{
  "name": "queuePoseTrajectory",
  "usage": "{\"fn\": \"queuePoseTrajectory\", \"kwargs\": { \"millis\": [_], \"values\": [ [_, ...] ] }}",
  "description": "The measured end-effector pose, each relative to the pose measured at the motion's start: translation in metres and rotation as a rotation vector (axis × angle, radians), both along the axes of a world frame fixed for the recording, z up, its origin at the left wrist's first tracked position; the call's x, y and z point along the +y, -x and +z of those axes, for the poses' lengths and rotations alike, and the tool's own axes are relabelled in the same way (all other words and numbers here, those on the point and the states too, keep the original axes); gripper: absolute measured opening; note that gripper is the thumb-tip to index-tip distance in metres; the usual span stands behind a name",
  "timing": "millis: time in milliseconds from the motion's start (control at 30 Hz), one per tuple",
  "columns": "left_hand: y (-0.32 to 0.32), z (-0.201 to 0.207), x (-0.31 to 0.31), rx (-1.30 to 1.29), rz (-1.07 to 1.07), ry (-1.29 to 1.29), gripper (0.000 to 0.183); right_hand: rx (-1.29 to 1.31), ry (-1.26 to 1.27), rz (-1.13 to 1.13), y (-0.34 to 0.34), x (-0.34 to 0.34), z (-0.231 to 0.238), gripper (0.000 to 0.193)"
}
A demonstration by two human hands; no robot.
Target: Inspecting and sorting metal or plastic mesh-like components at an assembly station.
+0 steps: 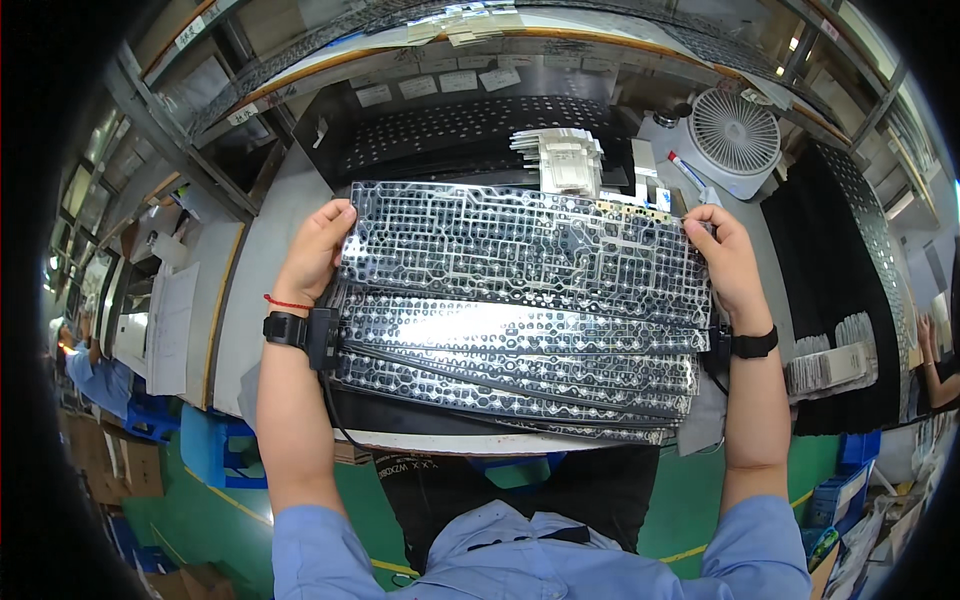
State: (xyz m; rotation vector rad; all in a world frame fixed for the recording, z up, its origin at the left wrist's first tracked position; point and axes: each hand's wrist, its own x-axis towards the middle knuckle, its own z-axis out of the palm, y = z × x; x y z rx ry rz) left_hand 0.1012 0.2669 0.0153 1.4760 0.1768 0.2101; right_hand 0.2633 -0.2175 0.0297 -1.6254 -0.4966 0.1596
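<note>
A keyboard membrane sheet (520,235), clear with printed silvery traces and dark round dots, is held up between my two hands. Its left edge is pinched by my left hand (318,250), thumb at the upper left corner. On the other side my right hand (724,258) grips the upper right corner between thumb and fingers. Below the raised sheet lies a fanned stack of similar membrane sheets (520,385), with bright glare on the upper ones. Dark strips run across the stack. Each wrist wears a black band with a small box.
Behind the sheet stand a bundle of white cards (568,162) and a perforated black panel (450,130). A white fan (735,140) is at the back right, with a red-capped marker (687,170) nearby. More white cards (835,360) lie on black material at right. Other people work on both sides.
</note>
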Motion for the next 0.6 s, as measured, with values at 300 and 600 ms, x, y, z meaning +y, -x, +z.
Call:
{"fn": "queuePoseTrajectory", "kwargs": {
  "millis": [300, 600],
  "values": [
    [-0.004, -0.002, 0.004, -0.096, 0.149, 0.078, 0.017, 0.086, -0.105, 0.057, -0.006, -0.002, -0.004, 0.015],
    [-0.002, -0.004, 0.011, -0.096, 0.202, 0.07, 0.017, -0.003, -0.06, -0.055, -0.004, -0.002, -0.001, 0.018]
  ]
}}
